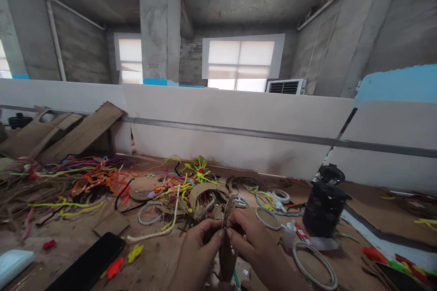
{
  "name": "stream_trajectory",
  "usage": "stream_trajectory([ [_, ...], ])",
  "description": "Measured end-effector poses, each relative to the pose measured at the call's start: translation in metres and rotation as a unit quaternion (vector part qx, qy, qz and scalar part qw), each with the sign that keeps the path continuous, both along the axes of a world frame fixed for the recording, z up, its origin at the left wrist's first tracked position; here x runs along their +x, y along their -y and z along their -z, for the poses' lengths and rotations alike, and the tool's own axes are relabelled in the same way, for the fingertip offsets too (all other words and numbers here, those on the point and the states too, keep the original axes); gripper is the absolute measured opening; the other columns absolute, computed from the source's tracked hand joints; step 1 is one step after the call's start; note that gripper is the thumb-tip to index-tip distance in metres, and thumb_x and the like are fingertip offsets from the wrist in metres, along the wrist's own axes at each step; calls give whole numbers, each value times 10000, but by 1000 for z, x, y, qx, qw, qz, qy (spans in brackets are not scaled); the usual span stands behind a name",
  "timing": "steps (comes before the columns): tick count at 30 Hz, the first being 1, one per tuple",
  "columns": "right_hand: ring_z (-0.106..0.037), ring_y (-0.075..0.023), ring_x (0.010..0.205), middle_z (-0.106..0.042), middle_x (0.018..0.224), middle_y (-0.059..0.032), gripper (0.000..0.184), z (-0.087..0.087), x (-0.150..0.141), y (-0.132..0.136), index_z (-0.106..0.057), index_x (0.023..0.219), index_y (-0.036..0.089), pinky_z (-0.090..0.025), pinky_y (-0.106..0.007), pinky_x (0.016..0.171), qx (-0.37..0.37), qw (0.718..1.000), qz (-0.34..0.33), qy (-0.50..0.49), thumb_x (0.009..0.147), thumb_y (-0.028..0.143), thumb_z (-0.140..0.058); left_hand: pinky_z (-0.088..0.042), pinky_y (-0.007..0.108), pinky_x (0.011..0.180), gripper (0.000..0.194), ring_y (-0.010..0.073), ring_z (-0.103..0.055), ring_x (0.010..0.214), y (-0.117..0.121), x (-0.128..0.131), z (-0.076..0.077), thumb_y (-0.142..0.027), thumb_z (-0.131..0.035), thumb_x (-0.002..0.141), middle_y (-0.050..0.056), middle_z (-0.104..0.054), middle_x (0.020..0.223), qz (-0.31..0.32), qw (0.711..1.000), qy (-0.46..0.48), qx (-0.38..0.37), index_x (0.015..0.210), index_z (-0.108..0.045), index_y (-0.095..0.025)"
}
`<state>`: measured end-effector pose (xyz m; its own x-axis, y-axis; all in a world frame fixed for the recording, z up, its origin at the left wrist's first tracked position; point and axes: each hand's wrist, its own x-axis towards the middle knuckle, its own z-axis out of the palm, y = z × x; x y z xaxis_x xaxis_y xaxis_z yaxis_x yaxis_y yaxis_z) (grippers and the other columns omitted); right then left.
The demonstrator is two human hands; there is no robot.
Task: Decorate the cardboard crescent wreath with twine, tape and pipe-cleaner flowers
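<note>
My left hand (200, 243) and my right hand (251, 241) meet low in the middle of the view. Both pinch a narrow brown cardboard strip (226, 254) that stands upright between them, thumbs and fingers pressed on its upper part. The strip's lower end runs down between my wrists. Just beyond my fingers lies a tangle of curled cardboard pieces (205, 198) mixed with yellow, pink and green pipe cleaners (186, 177).
A black cylindrical container (324, 207) stands at right beside a small white glue bottle (289, 234) and tape rings (316, 266). A black phone (87, 263) lies at lower left. Heaps of coloured pipe cleaners (78, 175) and leaning cardboard sheets (64, 132) fill the left. A white partition (239, 122) backs the table.
</note>
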<state>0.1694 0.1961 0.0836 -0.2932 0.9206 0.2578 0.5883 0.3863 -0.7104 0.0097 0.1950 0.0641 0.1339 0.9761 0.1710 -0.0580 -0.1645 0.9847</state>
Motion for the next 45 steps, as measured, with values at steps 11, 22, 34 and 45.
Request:
stream_trajectory([
  [11,-488,-217,791,-540,818,-28,73,3,-1,0,-470,782,219,-334,-315,687,-4,1000,4,1,845,255,-466,-534,323,784,219,280,-725,865,2,1,-1,-332,-642,699,71,-810,846,-35,999,-33,-1,788,-776,-184],
  [22,-501,-204,791,-546,806,-17,62,3,0,-1,-493,782,214,-343,-302,689,1,1000,0,-1,842,217,-478,-534,320,786,223,274,-724,873,2,0,-3,-340,-624,698,66,-808,846,-28,999,-26,-4,779,-763,-186],
  [34,-489,-198,753,-548,789,-14,72,4,-1,-1,-494,779,215,-337,-298,659,11,1000,6,1,847,229,-473,-531,326,772,175,274,-717,842,-1,2,2,-325,-663,695,61,-798,808,-41,999,-18,-5,758,-760,-193],
  [45,-474,-187,731,-501,752,8,85,12,-2,-6,-448,765,225,-334,-295,648,22,999,-5,-35,849,239,-445,-514,320,737,198,246,-685,789,-3,-1,-3,-341,-721,643,50,-773,776,-27,998,35,-43,756,-733,-178],
])
